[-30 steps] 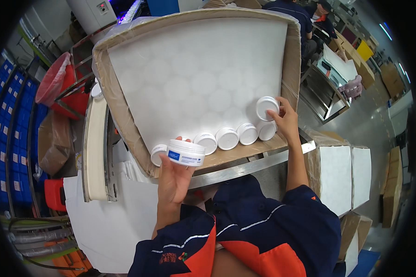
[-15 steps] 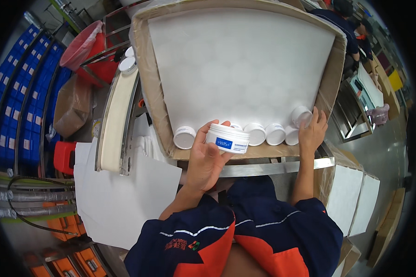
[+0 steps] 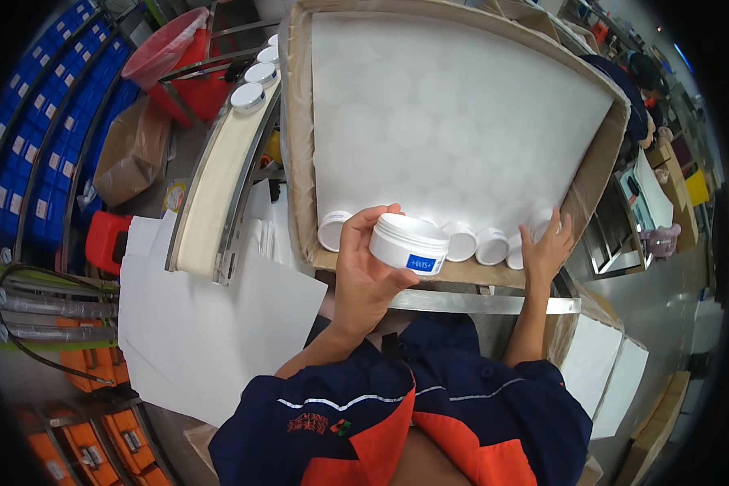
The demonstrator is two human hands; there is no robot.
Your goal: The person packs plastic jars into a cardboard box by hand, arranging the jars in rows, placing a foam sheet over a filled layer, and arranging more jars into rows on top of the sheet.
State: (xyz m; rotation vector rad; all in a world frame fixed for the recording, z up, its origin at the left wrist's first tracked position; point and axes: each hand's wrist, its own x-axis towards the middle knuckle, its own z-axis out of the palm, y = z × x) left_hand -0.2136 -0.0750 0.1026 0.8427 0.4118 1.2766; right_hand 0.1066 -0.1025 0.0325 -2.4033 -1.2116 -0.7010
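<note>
My left hand (image 3: 364, 274) grips a white round jar (image 3: 398, 237) with a blue label, tilted above the near edge of a lined carton (image 3: 298, 154). Inside, a white sheet (image 3: 454, 105) covers the surface, and several white jars lie along the carton's near side, such as a jar (image 3: 492, 246) right of the held one. My right hand (image 3: 547, 253) is over the carton's near right corner, thumb and fingers apart around a jar (image 3: 540, 217) there. Whether the fingertips touch that jar, I cannot tell.
A curved conveyor (image 3: 211, 190) on the left carries several white jars, the nearest jar (image 3: 248, 98) partway along it. White sheets (image 3: 194, 324) lie below its end. Blue bins (image 3: 36, 138) and a red tub (image 3: 174, 65) stand further left. Another person (image 3: 624, 97) is at the far right.
My right hand's thumb and fingers have spread around the corner jar. The jar in my left hand has turned slightly. Conveyor jars have come nearer, and the whole view has shifted.
</note>
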